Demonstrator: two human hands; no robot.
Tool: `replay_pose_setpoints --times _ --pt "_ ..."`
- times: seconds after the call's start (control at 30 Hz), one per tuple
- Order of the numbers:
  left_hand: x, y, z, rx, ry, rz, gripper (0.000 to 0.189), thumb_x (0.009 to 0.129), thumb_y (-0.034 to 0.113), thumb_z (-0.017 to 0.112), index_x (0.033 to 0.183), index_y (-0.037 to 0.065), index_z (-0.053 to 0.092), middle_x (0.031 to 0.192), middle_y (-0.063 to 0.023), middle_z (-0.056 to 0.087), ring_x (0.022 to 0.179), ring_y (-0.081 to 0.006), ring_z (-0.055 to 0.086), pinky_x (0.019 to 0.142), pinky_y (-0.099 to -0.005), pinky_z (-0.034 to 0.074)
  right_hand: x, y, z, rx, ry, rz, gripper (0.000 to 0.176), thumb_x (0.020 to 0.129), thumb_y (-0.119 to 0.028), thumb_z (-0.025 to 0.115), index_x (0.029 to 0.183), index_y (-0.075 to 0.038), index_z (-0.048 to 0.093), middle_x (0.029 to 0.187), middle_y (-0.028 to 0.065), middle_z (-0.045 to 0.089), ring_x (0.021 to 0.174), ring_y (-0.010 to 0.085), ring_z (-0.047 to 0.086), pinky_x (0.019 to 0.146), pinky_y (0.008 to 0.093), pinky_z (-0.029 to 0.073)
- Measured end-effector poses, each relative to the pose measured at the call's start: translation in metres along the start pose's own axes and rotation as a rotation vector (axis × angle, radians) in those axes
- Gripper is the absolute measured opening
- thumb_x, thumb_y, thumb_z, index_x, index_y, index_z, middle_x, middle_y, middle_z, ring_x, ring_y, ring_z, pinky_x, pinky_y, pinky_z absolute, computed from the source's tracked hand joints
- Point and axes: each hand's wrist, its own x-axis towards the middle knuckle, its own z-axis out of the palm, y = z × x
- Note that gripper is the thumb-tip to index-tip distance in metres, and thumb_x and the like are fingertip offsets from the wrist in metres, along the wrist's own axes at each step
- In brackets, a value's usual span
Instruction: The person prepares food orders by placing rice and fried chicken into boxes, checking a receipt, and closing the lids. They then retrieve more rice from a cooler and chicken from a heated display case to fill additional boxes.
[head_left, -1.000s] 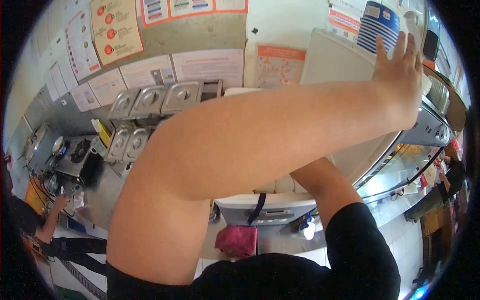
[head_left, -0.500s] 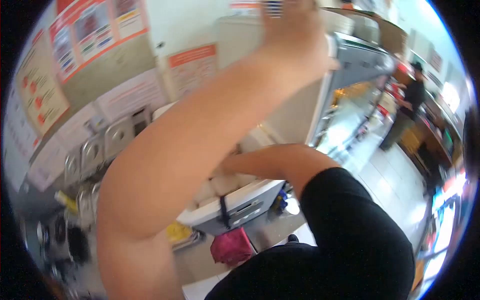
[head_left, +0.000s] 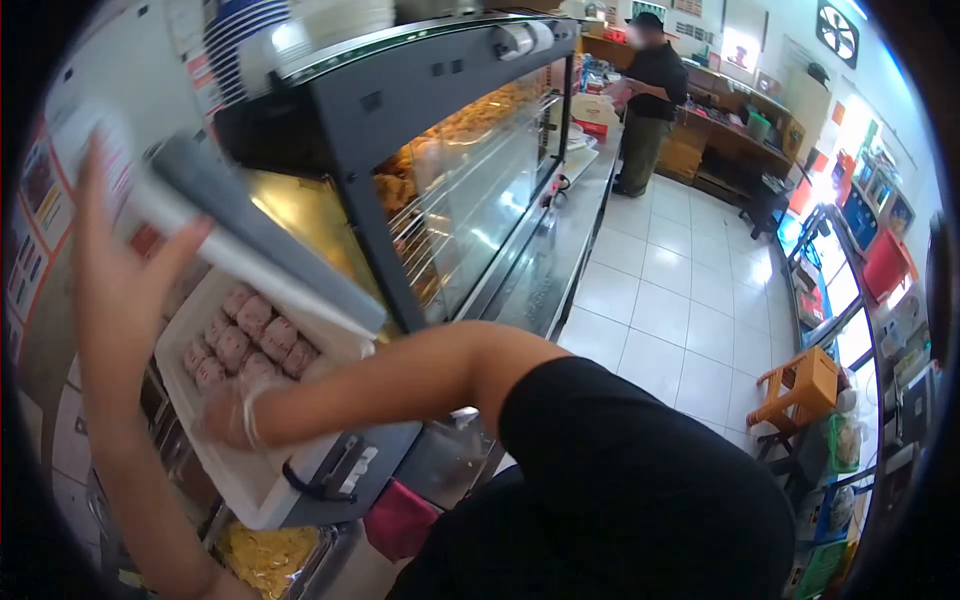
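A white-lined cooler box (head_left: 240,492) stands in front of me. Several rolls or buns in white wrappers with red print (head_left: 255,325) lie in rows inside. Its grey and white lid (head_left: 270,240) is tilted up. My left hand (head_left: 125,265) holds the lid's end between thumb and fingers, slightly blurred. Reaching down into the box, my right hand (head_left: 232,412) wears a thin clear plastic glove and is beside the wrapped food. Its fingers are blurred and partly hidden, so whether it grips a piece does not show.
A glass-fronted warming cabinet (head_left: 450,180) with fried food stands beyond the box. Below the box are a metal tray of yellow food (head_left: 268,555) and a dark pink cloth (head_left: 400,520). Another person (head_left: 650,100) stands at the far counter. An orange stool (head_left: 797,388) is at right.
My view has swung right, bringing the warming cabinet and box interior into sight. The lid stays raised at my left hand, and my right hand stays in the box.
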Motion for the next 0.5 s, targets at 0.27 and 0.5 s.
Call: replay_pose_setpoints --times 0.27,0.5 --pt "-0.173 -0.031 -0.074 0.602 0.182 0.121 0.091 0.075 0.043 0.073 0.133 -0.013 0.031 0.129 -0.0307 0.042 0.116 -0.0380 0.049 0.095 -0.0490 0.040 -0.331 0.059 -0.114 1.183 0.458 -0.254 0.057 0.064 -0.022 0.084 0.109 -0.007 0.053 0.102 0.0108 0.057 0.098 0.0276 0.056 0.084 0.0371 0.047" --pt "-0.316 -0.020 -0.067 1.025 0.125 -0.318 0.113 0.074 0.055 0.069 0.142 -0.006 0.003 0.146 -0.0304 0.004 0.131 -0.0519 0.013 0.101 -0.0640 0.015 -0.590 0.152 -0.101 1.574 0.884 0.873 0.057 0.063 -0.017 0.084 0.109 -0.011 0.050 0.101 0.0023 0.055 0.096 0.0142 0.055 0.082 0.0295 0.049"
